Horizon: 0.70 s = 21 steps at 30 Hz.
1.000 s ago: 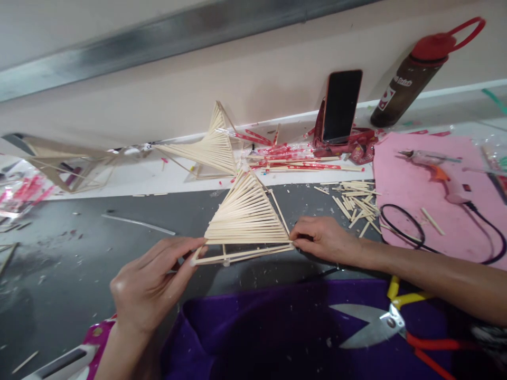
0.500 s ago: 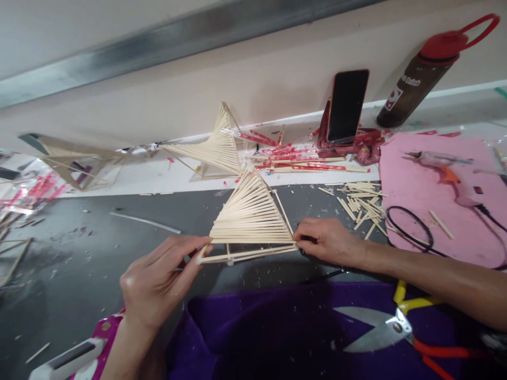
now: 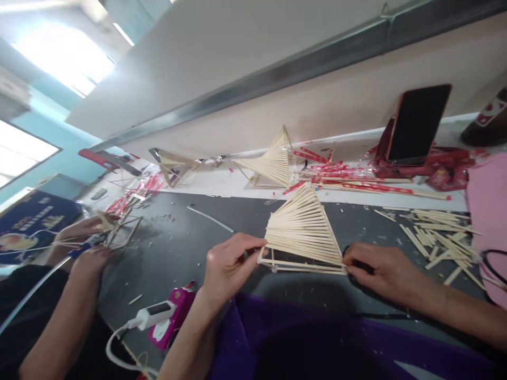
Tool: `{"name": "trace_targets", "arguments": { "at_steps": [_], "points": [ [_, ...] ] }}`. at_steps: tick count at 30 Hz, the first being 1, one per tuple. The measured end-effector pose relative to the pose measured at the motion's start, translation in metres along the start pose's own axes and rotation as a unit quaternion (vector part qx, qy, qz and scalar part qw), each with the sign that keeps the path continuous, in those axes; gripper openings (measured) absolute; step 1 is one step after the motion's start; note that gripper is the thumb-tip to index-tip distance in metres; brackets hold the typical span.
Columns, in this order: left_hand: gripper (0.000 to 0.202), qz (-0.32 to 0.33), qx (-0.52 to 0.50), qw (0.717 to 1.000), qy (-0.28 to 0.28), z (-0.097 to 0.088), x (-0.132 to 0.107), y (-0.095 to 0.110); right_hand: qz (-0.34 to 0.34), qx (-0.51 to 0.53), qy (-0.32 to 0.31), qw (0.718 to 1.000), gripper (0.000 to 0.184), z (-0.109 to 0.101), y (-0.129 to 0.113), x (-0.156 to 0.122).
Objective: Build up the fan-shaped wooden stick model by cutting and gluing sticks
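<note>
A model of thin wooden sticks (image 3: 301,227), laid side by side in a twisted fan over a stick frame, is between my two hands near the front of the grey table. My left hand (image 3: 232,272) pinches its near left corner between thumb and fingers. At the near right corner, my right hand (image 3: 382,269) has thumb and fingers closed on the frame's end. Below the fan of sticks, a gap shows between the last stick and the frame's front bars. Loose short sticks (image 3: 443,237) lie in a pile to the right of my right hand.
Another fan-shaped stick model (image 3: 273,161) stands behind, beside red paper wrappers (image 3: 340,171) and a propped phone (image 3: 420,124). At left, a co-worker's hands (image 3: 91,253) hold a stick frame. A white device (image 3: 156,315) with a cable lies near my left forearm; purple cloth (image 3: 245,338) is in front.
The view has swung left, so the co-worker and room come into sight while the glue gun leaves it. Both my hands keep hold of the same corners of the model.
</note>
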<state>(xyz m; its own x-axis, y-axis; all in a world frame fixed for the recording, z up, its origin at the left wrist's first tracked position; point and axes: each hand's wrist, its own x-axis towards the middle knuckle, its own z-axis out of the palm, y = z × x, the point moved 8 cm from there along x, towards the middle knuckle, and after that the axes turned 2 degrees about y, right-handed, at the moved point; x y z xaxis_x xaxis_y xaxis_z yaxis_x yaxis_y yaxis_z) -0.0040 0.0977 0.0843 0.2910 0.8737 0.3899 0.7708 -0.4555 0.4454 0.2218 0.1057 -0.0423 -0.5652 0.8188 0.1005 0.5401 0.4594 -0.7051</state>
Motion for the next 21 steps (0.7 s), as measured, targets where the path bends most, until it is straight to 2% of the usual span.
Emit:
{"name": "trace_targets", "arguments": {
  "at_steps": [10, 21],
  "points": [
    [0.013, -0.056, -0.026, 0.998, 0.001, 0.0009, -0.0025, -0.0090, 0.006, -0.003, -0.031, 1.000, 0.019, 0.0069, 0.0031, -0.0014],
    [0.010, -0.034, -0.019, 0.999, 0.004, -0.0004, -0.0008, -0.0027, -0.008, -0.017, -0.027, 0.999, 0.022, 0.0059, -0.0014, 0.0008]
  ]
}}
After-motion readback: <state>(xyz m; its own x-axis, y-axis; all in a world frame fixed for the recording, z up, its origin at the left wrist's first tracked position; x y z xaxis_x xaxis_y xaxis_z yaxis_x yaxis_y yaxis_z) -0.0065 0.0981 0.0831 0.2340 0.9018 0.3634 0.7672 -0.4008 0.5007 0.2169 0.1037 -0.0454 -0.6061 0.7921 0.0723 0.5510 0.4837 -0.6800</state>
